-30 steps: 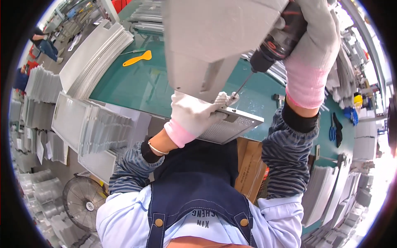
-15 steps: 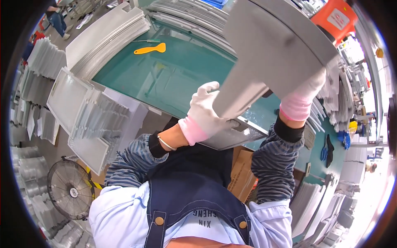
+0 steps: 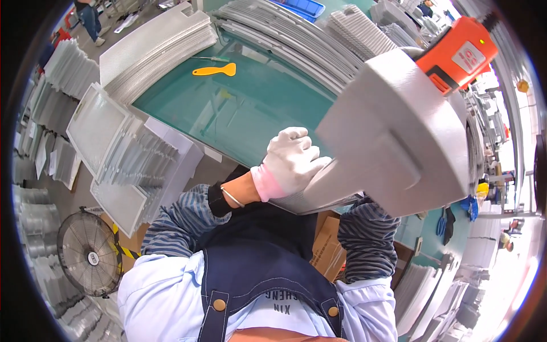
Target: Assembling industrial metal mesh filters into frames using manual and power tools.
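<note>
A large smooth grey T-shaped part [image 3: 393, 131] is raised over the near right of the table, tilted. My left hand [image 3: 292, 162], in a white glove with a pink cuff, is closed at the edge of its narrow end. My right hand is hidden behind the wide end of the part; only the striped sleeve [image 3: 370, 239] of that arm shows. Below the narrow end is a grey mesh-like panel [image 3: 299, 203], mostly covered. An orange device [image 3: 460, 54] with a label and a small green light shows just beyond the part's upper right edge.
A yellow scraper [image 3: 215, 70] lies on the green tabletop [image 3: 256, 97]. Stacked mesh panels [image 3: 156, 48] stand far left, more stacks [image 3: 273, 34] along the far edge. Framed panels [image 3: 99, 131] and a floor fan [image 3: 91, 256] are at left, a cardboard box [image 3: 329, 245] below.
The grey part has swung down and toward me and turned, so its broad face now covers my right hand. My left hand's fingers have closed in at its narrow end. The view has shifted slightly.
</note>
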Demonstrator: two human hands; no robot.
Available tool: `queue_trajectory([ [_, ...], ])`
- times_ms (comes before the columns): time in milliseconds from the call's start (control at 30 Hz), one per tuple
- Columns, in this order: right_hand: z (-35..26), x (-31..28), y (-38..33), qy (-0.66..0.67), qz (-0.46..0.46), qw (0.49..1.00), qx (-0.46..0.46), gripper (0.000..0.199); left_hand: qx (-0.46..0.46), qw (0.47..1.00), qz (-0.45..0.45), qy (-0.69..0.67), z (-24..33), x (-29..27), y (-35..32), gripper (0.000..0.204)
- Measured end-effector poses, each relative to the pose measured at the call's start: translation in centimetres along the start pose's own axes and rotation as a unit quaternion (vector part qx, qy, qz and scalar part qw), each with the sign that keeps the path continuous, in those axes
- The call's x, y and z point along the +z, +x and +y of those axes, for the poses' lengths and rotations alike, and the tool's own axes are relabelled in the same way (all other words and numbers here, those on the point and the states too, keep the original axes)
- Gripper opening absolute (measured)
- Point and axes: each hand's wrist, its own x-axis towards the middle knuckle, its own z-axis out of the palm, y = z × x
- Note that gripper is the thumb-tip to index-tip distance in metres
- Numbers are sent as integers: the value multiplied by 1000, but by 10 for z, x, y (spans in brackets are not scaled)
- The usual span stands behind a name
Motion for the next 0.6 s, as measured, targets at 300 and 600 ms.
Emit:
queue_trajectory([
  [300, -12, 20, 13, 36, -200, 979, 29, 38, -88, 985, 9, -149, 2, 6, -15, 22],
  [600, -23, 43, 20, -118, -154, 970, -147, 16, 9, 980, -194, 45, -3, -1, -23, 27],
])
